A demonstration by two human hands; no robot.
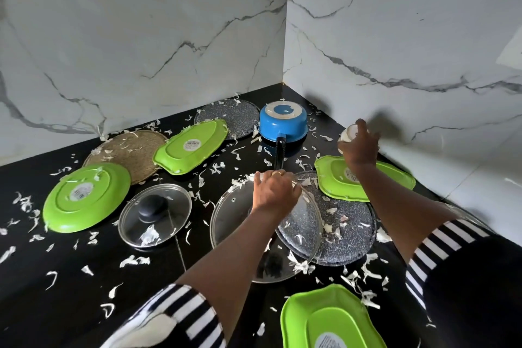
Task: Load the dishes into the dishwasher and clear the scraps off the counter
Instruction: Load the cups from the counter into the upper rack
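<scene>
Dishes lie upside down all over the black bench [56,305], which likely kept their eating faces off the mess. White scraps [132,260] are strewn over and between them.

- **Far side:** a round green plate [84,198] lies at the left, partly over a woven mat [127,150]. A green tray [192,147] lies between that mat and a blue pan [282,121] near the corner.
- **Middle:** a small lid [155,215] sits knob up. A big lid [240,234] just beside it overlaps a speckled mat [347,229].

The left hand [275,192] is over the big lid's far rim, fingers curled down. It seems to grip that rim, probably to lift the lid clear, though the contact itself is hidden under the knuckles.

The right hand [360,147] is raised above another green tray [367,178] near the right wall. It pinches a small white cup [348,134], which is blurred.

So one dish is in each hand, and the rest lie around and below the forearms, the nearest tray [324,319] at the front edge. No dishwasher is in view. Judging by this, loading has barely begun and the scraps are untouched.
</scene>
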